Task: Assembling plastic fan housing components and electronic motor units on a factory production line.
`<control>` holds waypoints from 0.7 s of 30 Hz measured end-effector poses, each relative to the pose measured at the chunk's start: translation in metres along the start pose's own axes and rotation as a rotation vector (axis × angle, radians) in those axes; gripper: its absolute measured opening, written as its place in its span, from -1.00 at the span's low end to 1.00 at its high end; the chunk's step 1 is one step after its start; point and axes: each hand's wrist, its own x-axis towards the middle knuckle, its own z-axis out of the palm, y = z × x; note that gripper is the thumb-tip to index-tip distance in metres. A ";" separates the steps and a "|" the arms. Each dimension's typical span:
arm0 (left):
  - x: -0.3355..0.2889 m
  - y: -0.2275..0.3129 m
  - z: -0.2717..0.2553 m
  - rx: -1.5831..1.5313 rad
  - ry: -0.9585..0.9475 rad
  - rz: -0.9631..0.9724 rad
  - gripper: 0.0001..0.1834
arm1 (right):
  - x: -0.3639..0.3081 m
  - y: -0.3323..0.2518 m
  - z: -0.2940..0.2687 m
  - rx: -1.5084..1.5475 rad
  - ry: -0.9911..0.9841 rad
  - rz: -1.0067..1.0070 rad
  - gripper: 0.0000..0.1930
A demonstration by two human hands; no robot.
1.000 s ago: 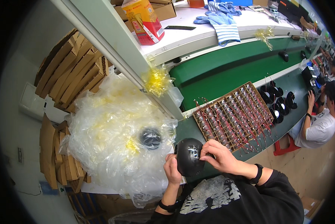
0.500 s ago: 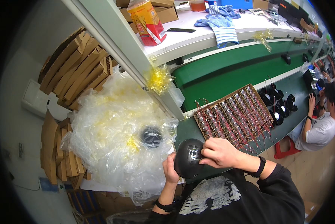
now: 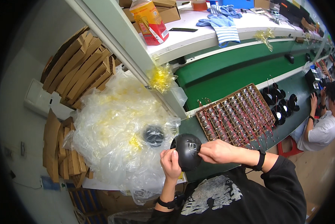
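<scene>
The black ball [image 3: 189, 151], now turned to show a dark opening [image 3: 173, 143], is gripped by the left hand [image 3: 170, 164] near the plastic bags [image 3: 111, 130]; the right hand [image 3: 216, 151] bunches closed against it, fingertips hard to make out.

A factory assembly workshop: a green conveyor belt [image 3: 227, 71] runs alongside a dark green tabletop [image 3: 190, 127], where a partitioned cardboard tray [image 3: 264, 101] holds rows of parts with red wires [image 3: 227, 123]; a co-worker [image 3: 317, 128] sits farther along, and clear plastic wrapping [image 3: 111, 123] lies heaped at the left
</scene>
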 end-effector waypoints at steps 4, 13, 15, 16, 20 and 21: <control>-0.002 -0.014 -0.002 0.059 0.084 0.114 -0.68 | 0.012 -0.010 0.000 0.370 0.008 0.306 -0.74; -0.004 -0.010 -0.028 0.027 0.187 0.145 -0.59 | 0.048 -0.022 0.001 0.709 -0.194 0.474 -0.69; -0.003 -0.006 -0.035 0.038 0.285 0.219 -0.57 | 0.055 -0.025 0.006 0.962 -0.209 0.578 -0.68; -0.002 -0.007 -0.039 0.056 0.293 0.226 -0.54 | 0.059 -0.024 0.007 0.950 -0.227 0.562 -0.67; 0.001 -0.011 -0.053 0.102 0.374 0.381 -0.58 | 0.079 -0.036 0.001 1.069 -0.136 0.472 -0.67; -0.003 -0.018 -0.059 0.106 0.377 0.371 -0.58 | 0.081 -0.030 -0.012 1.220 -0.108 0.363 -0.68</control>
